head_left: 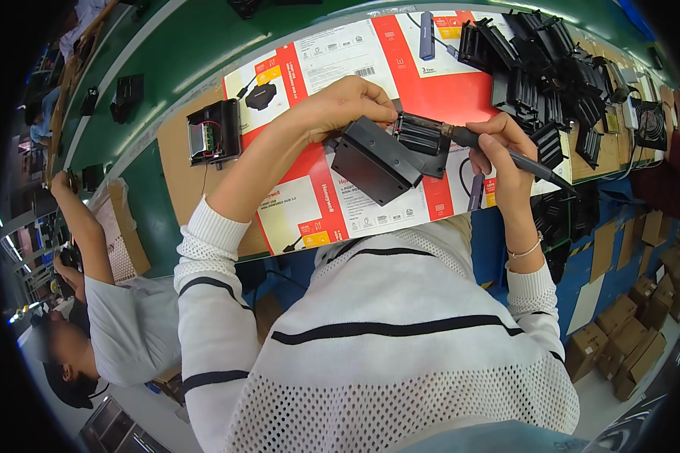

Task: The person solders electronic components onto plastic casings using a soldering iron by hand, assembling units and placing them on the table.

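Curling nearly closed, the left hand point(353, 103) grips the black plastic housing point(378, 160) by its upper side, above the middle of the red-and-white printed cardboard sheet point(468, 89); its hidden fingers I cannot tell. The right hand point(504, 143) holds the soldering iron point(533, 166) in a narrow, pen-like grip. The housing's long axis slants down toward the sheet's lower right edge. Just beside it, the ribbed black tray point(423, 136) runs nearly along the sheet's length. The iron's tip points toward the sheet's left end, at the tray; contact is unclear.
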`<state>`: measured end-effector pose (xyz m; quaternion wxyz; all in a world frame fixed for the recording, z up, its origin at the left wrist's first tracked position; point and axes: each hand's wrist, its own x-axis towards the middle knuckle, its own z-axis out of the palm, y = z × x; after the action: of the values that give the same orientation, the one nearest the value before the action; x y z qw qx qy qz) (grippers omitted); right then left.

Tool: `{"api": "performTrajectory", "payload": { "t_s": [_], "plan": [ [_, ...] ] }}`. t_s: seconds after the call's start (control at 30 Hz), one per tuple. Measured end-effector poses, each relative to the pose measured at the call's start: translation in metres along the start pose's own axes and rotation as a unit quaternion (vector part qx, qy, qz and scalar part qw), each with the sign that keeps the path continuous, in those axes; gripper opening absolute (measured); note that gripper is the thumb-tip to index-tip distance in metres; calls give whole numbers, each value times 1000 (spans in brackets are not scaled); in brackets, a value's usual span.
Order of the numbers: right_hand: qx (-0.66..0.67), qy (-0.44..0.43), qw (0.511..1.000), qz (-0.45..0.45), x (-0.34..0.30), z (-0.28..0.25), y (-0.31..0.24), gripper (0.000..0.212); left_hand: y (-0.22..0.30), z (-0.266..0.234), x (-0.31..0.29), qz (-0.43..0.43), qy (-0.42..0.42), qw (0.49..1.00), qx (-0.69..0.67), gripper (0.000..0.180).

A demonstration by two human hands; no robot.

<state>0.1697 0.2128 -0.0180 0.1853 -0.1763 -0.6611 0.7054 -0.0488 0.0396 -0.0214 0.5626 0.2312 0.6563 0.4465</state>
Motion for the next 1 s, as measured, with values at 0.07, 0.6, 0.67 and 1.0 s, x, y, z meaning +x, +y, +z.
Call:
{"api": "performTrajectory", "payload": {
  "t_s": [0.07,0.6,0.67,1.0],
  "plan": [
    [-18,-6,1000,1,2,1,0,17,0,-1,1,-3,5,1000,1,16],
    [-19,-27,999,8,19,4,-12,13,2,-1,3,-7,1,1000,19,18],
    [-22,-35,999,14,23,3,-15,14,3,1,3,-7,5,1000,25,15],
    [-116,-106,988,0,34,-2,-31,12,0,-2,6,-5,1,1000,25,13]
  ]
}}
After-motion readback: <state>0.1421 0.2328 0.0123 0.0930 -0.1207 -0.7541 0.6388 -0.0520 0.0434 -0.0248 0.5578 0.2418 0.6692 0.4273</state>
